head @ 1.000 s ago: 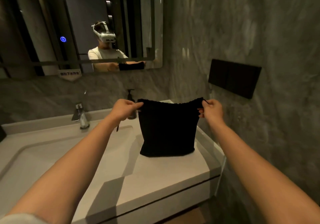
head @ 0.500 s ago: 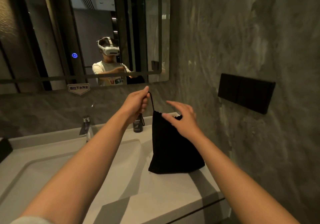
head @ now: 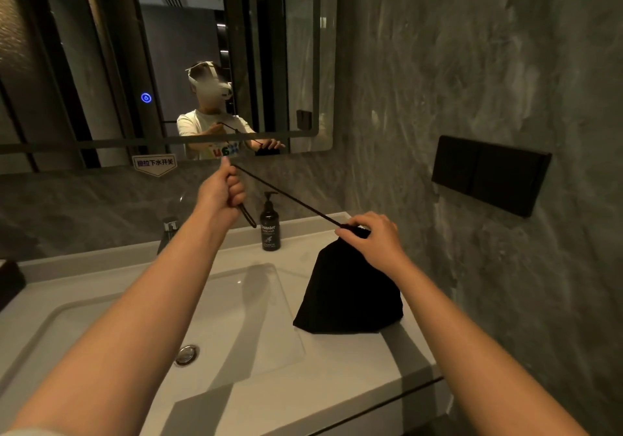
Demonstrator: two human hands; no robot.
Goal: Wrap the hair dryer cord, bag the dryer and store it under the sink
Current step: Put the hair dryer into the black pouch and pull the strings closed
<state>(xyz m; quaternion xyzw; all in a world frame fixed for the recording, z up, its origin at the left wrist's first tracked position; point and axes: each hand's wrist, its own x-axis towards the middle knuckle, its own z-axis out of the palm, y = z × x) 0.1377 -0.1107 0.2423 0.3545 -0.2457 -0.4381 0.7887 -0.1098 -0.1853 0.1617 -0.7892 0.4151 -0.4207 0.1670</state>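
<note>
A black drawstring bag stands on the white counter to the right of the basin, its mouth gathered into a peak. My right hand pinches that gathered top. My left hand is raised up and to the left, fist closed on the black drawstring, which runs taut between the two hands. A loose end of the string hangs below my left fist. The hair dryer is not visible; the bag hides whatever is inside.
A white basin with a metal drain plug lies left of the bag. A dark soap pump bottle and a tap stand at the back. A mirror and grey stone wall with a black panel close in behind and right.
My left hand pulled the drawstring up and left until it went taut. My right hand closed on the bag's mouth, which drew shut from a wide opening into a gathered peak.
</note>
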